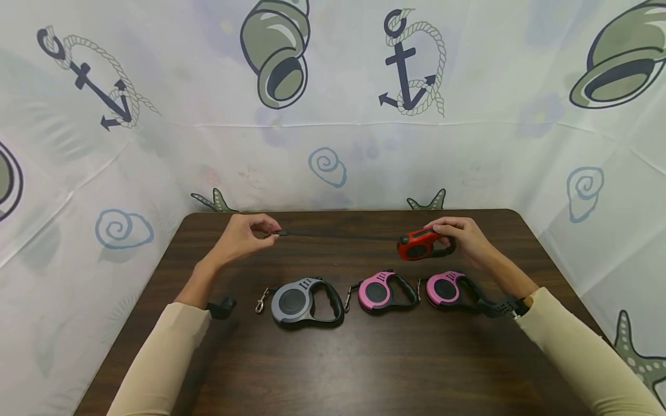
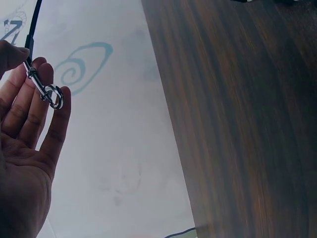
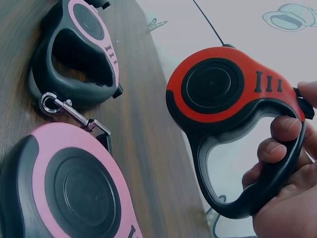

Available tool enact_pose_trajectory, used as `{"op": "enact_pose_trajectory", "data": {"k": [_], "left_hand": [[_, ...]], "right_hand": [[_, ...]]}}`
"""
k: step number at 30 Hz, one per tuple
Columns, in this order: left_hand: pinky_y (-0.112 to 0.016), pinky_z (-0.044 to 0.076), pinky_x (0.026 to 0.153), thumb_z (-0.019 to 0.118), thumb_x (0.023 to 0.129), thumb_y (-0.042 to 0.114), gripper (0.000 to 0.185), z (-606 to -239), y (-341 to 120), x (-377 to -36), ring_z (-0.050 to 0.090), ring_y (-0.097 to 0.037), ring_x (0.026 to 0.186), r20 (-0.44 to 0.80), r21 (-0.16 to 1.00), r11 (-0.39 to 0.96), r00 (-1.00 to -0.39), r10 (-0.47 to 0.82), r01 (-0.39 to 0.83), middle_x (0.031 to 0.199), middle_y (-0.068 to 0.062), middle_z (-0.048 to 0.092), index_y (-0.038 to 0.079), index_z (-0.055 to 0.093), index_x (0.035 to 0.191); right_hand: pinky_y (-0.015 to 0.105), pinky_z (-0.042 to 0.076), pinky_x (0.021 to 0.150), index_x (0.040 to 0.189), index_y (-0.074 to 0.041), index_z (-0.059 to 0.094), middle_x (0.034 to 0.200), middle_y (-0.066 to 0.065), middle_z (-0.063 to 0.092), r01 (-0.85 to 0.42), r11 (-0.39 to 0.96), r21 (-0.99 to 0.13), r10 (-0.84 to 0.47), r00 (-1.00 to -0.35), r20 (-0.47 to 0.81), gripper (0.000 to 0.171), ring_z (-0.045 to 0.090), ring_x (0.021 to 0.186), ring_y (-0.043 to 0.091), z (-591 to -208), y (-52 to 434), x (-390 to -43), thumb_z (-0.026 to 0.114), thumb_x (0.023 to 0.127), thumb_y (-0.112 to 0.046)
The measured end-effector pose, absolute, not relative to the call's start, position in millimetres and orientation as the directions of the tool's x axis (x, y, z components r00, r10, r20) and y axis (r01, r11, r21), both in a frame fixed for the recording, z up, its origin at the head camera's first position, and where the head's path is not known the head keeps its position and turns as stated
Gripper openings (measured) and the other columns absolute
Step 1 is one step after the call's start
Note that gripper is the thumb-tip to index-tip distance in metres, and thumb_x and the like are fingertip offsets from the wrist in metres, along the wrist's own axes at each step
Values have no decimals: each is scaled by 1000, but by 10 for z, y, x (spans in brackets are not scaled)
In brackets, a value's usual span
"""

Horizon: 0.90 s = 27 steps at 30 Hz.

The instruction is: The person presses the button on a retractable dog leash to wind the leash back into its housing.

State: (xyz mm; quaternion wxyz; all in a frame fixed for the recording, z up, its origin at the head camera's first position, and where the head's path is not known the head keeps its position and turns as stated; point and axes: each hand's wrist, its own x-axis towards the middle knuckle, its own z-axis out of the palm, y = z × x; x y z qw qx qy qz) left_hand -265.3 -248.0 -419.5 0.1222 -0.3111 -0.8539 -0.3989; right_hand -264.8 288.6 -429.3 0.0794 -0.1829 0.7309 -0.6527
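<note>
My right hand [image 1: 465, 237] grips the black handle loop of a red retractable dog leash [image 3: 213, 84], its fingers curled through the loop and the thumb near the black button. A thin black cord [image 1: 338, 236] runs out from the casing, stretched leftward above the table. At its other end my left hand [image 1: 251, 234] pinches the dark end piece of the cord between thumb and fingers. From there a silver snap hook [image 2: 47, 89] hangs over the fingers in the left wrist view.
On the brown table [image 1: 333, 370] lie a grey retractable leash [image 1: 292, 300], a pink one [image 1: 376, 292] in the middle and another pink one [image 1: 443, 289] at the right, under my right wrist. A patterned white cloth [image 1: 333, 162] rises behind the table.
</note>
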Motion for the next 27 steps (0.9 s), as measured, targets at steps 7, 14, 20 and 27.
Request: {"op": "enact_pose_trajectory", "data": {"k": [7, 14, 20, 27], "left_hand": [[-40, 62, 74, 82, 85, -2, 18, -4192, -2425, -2623, 73, -11, 79, 461, 612, 484, -780, 424, 625, 88, 0, 78, 10, 80, 98], [-32, 61, 74, 82, 87, 1, 15, -4206, -2381, -2588, 73, -13, 78, 456, 617, 477, -779, 431, 626, 88, -1, 79, 8, 80, 100], [-41, 62, 72, 83, 88, 4, 13, -4202, -2337, -2559, 73, -12, 78, 448, 619, 481, -781, 435, 622, 87, -2, 78, 10, 79, 100], [-48, 62, 71, 82, 87, 1, 15, -4204, -2266, -2538, 74, -11, 78, 447, 624, 474, -781, 437, 622, 88, 0, 79, 8, 79, 100]], "right_hand": [[34, 39, 80, 121, 7, 72, 86, -1, 65, -182, 77, -980, -382, -914, 139, 27, 49, 74, 19, -4283, 2827, -2631, 57, 109, -11], [30, 41, 75, 119, 1, 76, 85, 0, 62, -180, 66, -981, -387, -911, 141, 23, 49, 74, 17, -4284, 2749, -2620, 58, 108, -10], [30, 41, 73, 119, 5, 74, 88, 0, 65, -185, 45, -982, -383, -911, 154, 24, 49, 73, 17, -4275, 2674, -2602, 58, 108, -9], [31, 43, 75, 118, 4, 75, 83, 0, 63, -204, 69, -977, -379, -911, 163, 24, 50, 72, 17, -4266, 2560, -2619, 59, 108, -10]]}}
